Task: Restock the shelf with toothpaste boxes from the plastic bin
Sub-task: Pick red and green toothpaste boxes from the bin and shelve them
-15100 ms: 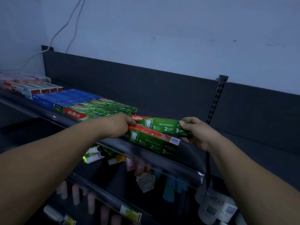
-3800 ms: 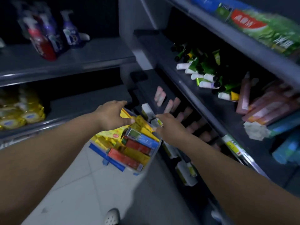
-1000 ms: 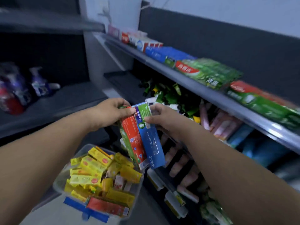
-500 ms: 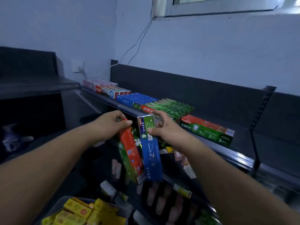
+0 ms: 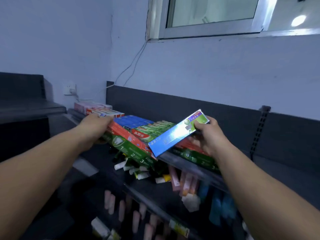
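Toothpaste boxes held at the front edge of the top shelf.
Left hand [image 5: 94, 124] grips the far end of a red-and-green toothpaste box [image 5: 131, 146]; right hand [image 5: 210, 135] pinches the far end of a glossy blue toothpaste box [image 5: 174, 135]. Both are slim rectangular cartons, long axes slanting down toward the person across the shelf [image 5: 190, 168] front edge. Stocked rows [image 5: 155, 129] lie just beyond, so each carton likely needs levelling and sliding rearward.

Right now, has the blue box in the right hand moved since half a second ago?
Yes. The blue box, pinched by the right hand, has swung up from hanging down past the top shelf's front edge to slanting over it.
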A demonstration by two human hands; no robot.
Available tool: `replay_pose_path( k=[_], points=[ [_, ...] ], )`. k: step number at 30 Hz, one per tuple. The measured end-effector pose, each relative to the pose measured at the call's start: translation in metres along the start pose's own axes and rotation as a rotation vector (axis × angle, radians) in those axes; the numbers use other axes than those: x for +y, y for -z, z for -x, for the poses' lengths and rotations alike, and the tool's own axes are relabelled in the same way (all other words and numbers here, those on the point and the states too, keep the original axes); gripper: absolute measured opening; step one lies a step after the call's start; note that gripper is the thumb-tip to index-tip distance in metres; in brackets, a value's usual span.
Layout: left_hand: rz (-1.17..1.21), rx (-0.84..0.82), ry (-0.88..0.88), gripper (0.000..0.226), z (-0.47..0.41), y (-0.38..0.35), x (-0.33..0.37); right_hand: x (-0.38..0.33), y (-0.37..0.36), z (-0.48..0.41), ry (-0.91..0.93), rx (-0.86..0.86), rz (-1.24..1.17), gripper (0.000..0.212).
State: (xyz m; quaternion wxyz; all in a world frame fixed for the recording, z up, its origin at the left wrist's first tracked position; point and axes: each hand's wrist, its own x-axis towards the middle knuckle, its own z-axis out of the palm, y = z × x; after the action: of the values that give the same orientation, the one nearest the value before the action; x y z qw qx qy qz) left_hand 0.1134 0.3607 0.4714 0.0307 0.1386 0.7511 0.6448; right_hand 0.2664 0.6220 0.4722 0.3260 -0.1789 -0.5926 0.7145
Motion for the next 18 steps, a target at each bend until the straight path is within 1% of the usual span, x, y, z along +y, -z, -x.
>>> replay_pose_path(
  k=[3, 5, 7, 8, 11, 13, 14, 16, 17, 18],
  points=[
    [0.122, 0.059, 0.043, 0.025, -0.009, -0.017, 0.014, -0.016, 0.018, -0.019, -0.014, 0.013, -0.068, 0.027],
    [0.175, 0.092, 0.066, 0.025, -0.014, -0.029, 0.021, -0.025, 0.027, -0.032, -0.014, 0.015, -0.081, 0.016],
    [0.201, 0.119, 0.087, 0.026, -0.020, -0.041, 0.023, -0.029, 0.036, -0.045, -0.029, 0.014, -0.078, 0.011],
    [0.217, 0.133, 0.098, 0.027, -0.024, -0.046, 0.024, -0.029, 0.040, -0.053, -0.039, 0.011, -0.084, 0.013],
    [0.273, 0.190, 0.113, 0.021, -0.033, -0.064, 0.026, -0.029, 0.052, -0.074, -0.066, 0.009, -0.133, 0.042],
    [0.315, 0.213, 0.117, 0.019, -0.040, -0.078, 0.027, -0.029, 0.060, -0.084, -0.077, -0.018, -0.108, 0.047],
    [0.332, 0.225, 0.122, 0.017, -0.043, -0.084, 0.028, -0.028, 0.064, -0.090, -0.087, -0.047, -0.081, 0.044],
    [0.361, 0.241, 0.143, 0.009, -0.050, -0.095, 0.028, -0.025, 0.070, -0.099, -0.121, -0.119, 0.000, 0.032],
    [0.366, 0.248, 0.148, 0.008, -0.053, -0.099, 0.027, -0.023, 0.071, -0.104, -0.139, -0.144, 0.056, 0.026],
    [0.369, 0.249, 0.149, 0.012, -0.055, -0.103, 0.028, -0.021, 0.072, -0.109, -0.146, -0.155, 0.110, 0.021]
  ],
)
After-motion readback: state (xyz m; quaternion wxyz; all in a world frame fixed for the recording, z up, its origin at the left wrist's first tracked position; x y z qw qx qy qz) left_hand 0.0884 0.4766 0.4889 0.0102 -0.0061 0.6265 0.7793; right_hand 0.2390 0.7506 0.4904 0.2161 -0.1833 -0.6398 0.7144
